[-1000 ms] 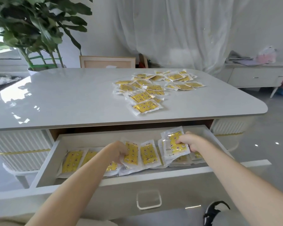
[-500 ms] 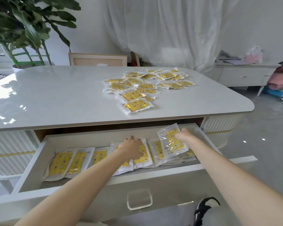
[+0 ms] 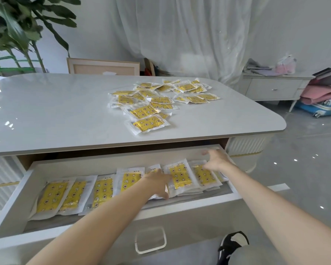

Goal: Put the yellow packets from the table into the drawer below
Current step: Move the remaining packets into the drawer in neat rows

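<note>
Several yellow packets (image 3: 161, 102) in clear wrappers lie scattered on the white table (image 3: 55, 111), right of its middle. Below it the drawer (image 3: 69, 165) stands pulled out, with a row of yellow packets (image 3: 103, 190) lying flat inside. My left hand (image 3: 158, 183) rests with spread fingers on the packets near the drawer's middle. Over the right end of the row hovers my right hand (image 3: 217, 159), fingers spread and holding nothing, just above a packet (image 3: 203, 175) lying there. Another packet (image 3: 179, 175) lies between my two hands.
A clear handle (image 3: 150, 242) sits on the drawer front. A potted plant (image 3: 17, 35) stands at the back left, a framed panel (image 3: 103, 66) behind the table, a low white cabinet (image 3: 273, 88) at the right. My black shoe (image 3: 233, 243) is on the floor below.
My right hand has let go of the packet it held upright; that packet now lies flat at the right end of the row. My left hand slid right across the packets.
</note>
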Motion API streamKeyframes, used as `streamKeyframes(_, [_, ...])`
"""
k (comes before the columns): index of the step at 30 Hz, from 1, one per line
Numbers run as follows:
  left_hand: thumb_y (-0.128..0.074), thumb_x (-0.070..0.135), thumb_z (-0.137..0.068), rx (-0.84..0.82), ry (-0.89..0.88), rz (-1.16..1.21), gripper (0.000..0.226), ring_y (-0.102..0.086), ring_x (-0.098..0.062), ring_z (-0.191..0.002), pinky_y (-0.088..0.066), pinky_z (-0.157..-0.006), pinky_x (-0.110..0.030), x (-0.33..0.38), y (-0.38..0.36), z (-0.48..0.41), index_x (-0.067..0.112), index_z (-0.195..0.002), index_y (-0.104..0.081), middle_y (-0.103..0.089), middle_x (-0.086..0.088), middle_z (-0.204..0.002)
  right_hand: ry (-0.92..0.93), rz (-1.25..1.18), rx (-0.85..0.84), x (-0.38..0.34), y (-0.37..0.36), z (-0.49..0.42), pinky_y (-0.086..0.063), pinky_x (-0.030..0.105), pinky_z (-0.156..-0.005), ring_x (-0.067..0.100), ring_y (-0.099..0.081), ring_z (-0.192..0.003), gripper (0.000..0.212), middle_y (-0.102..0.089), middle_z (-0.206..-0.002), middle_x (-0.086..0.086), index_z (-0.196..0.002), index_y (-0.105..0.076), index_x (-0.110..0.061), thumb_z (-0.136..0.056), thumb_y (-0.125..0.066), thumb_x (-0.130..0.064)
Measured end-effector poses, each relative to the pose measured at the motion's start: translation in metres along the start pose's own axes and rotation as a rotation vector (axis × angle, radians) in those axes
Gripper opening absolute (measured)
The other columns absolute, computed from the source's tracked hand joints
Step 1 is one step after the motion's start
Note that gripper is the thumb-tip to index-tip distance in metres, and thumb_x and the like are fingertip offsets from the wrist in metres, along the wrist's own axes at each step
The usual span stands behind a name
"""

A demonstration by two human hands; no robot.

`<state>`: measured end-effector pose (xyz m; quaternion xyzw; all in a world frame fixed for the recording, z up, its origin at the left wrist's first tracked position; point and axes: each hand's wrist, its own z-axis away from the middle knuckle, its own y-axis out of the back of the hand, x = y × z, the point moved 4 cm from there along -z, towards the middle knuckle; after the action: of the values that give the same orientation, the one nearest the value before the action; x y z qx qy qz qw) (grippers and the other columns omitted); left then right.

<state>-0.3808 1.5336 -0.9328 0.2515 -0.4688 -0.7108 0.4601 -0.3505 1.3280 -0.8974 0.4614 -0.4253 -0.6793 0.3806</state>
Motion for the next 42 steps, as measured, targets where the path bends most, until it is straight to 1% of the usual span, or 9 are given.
streamKeyframes(3, [-0.06,0.043,-0.088,0.023,0.0,-0.024,0.072,-0.043,-0.031,-0.129,-0.044,-0.099,-0.043,-0.001,-0.002,0.001,0.028,-0.148,-0.023,-0.033,-0.01,-0.143,0.184,0.122,-0.288,-0.013,-0.017,0.011,-0.037,0.044,-0.109,0.029,-0.035,-0.136,0.079,-0.033,-0.15,0.003,-0.138,-0.042,-0.041,-0.07,-0.08,-0.028])
streamKeyframes(6, [-0.06,0.044,-0.087,0.036,-0.01,-0.004,0.076,-0.042,-0.03,-0.13,-0.044,-0.099,-0.044,-0.004,-0.003,0.002,0.03,-0.15,-0.019,-0.032,-0.008,-0.144,0.231,0.222,-0.422,-0.015,-0.027,0.021,-0.036,0.037,-0.11,0.025,-0.03,-0.141,0.094,-0.024,-0.156,-0.002,-0.148,-0.028,-0.035,-0.073,-0.081,-0.015])
streamKeyframes(13, [-0.059,0.044,-0.089,0.026,-0.028,0.037,0.079,-0.028,-0.025,-0.142,-0.033,-0.11,-0.046,-0.01,0.0,0.013,0.023,-0.151,-0.016,-0.018,-0.005,-0.156,0.172,0.327,-0.267,-0.006,-0.023,0.023,-0.048,0.032,-0.097,0.027,-0.047,-0.128,0.095,-0.037,-0.149,0.006,-0.151,-0.022,-0.03,-0.076,-0.074,-0.003])
streamKeyframes(17, [-0.048,0.05,-0.093,0.071,-0.015,0.107,0.069,-0.034,-0.023,-0.139,-0.036,-0.109,-0.042,-0.011,0.009,0.022,0.025,-0.151,-0.02,-0.03,0.0,-0.154,0.205,0.255,-0.175,-0.016,-0.017,0.025,-0.051,0.031,-0.089,0.024,-0.053,-0.121,0.076,-0.046,-0.143,0.003,-0.144,-0.038,-0.028,-0.08,-0.065,0.002])
streamKeyframes(21, [-0.047,0.041,-0.095,0.142,0.009,0.183,0.051,-0.046,-0.021,-0.129,-0.042,-0.101,-0.035,-0.015,0.029,0.035,0.027,-0.143,-0.037,-0.047,0.001,-0.142,0.27,0.095,-0.141,-0.04,0.002,0.038,-0.047,0.036,-0.1,0.02,-0.053,-0.121,0.05,-0.055,-0.135,0.002,-0.134,-0.052,-0.021,-0.087,-0.059,-0.005])
streamKeyframes(27, [-0.052,0.035,-0.093,0.157,-0.003,0.112,0.043,-0.051,-0.018,-0.122,-0.04,-0.101,-0.029,-0.026,0.093,0.067,0.022,-0.134,-0.051,-0.053,0.003,-0.135,0.454,0.042,-0.119,-0.097,0.04,0.073,-0.049,0.025,-0.088,0.015,-0.06,-0.108,0.033,-0.065,-0.12,0.0,-0.113,-0.069,-0.018,-0.089,-0.051,-0.007])
streamKeyframes(32, [-0.054,0.031,-0.09,0.297,0.056,0.294,0.029,-0.065,-0.018,-0.085,-0.053,-0.083,-0.03,-0.065,0.142,0.092,0.022,-0.117,-0.063,-0.068,0.0,-0.103,0.527,-0.006,0.023,-0.133,0.068,0.083,-0.048,0.024,-0.079,0.017,-0.062,-0.102,0.028,-0.065,-0.114,0.001,-0.111,-0.068,-0.02,-0.091,-0.051,-0.012])
streamKeyframes(35, [-0.052,0.021,-0.09,0.451,0.105,0.484,0.027,-0.062,-0.019,-0.075,-0.05,-0.065,-0.025,-0.087,0.155,0.096,0.015,-0.113,-0.065,-0.071,-0.005,-0.101,0.543,-0.082,0.152,-0.153,0.071,0.075,-0.052,0.034,-0.086,0.02,-0.061,-0.102,0.029,-0.063,-0.117,0.003,-0.116,-0.064,-0.021,-0.091,-0.05,-0.015])
streamKeyframes(42, [-0.047,0.016,-0.095,0.652,0.258,0.612,0.039,-0.049,-0.024,-0.122,-0.04,-0.096,-0.029,-0.126,0.153,0.066,0.014,-0.134,-0.048,-0.047,-0.007,-0.139,0.662,-0.094,0.014,-0.183,0.036,0.037,-0.04,0.038,-0.106,0.018,-0.042,-0.133,0.042,-0.042,-0.147,-0.004,-0.141,-0.044,-0.027,-0.099,-0.043,-0.026])
